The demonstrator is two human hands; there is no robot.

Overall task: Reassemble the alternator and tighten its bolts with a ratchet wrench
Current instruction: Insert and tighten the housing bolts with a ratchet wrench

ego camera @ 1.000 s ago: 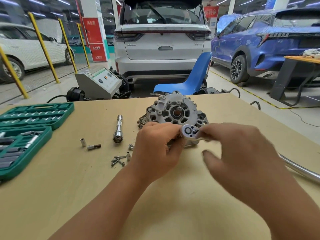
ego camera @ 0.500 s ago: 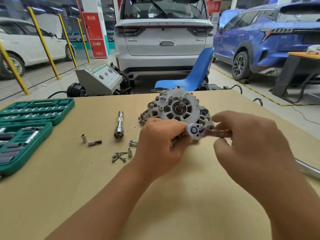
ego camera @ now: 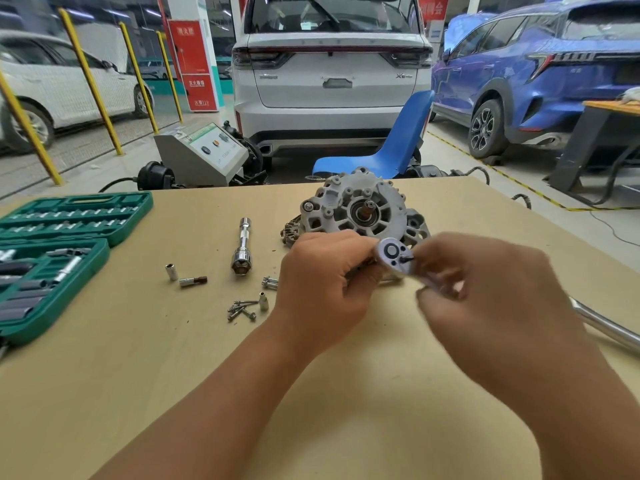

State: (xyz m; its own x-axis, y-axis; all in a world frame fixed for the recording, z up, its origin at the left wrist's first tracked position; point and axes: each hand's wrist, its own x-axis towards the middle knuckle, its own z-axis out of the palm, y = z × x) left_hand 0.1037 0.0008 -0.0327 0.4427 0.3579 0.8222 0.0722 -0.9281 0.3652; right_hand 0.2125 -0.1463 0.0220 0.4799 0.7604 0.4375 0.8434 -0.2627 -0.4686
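A ratchet wrench (ego camera: 394, 259) head is pinched by the right hand (ego camera: 485, 299), blurred, just right of the left hand (ego camera: 322, 289), whose curled fingers hide their hold. The alternator (ego camera: 360, 209), beyond both on the bench (ego camera: 173, 375), is judged heavy, rigid, best gripped by its casing.

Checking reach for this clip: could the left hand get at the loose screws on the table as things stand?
Probably yes: the screws lie uncovered just left of the left hand, but it grips something at the ratchet head.
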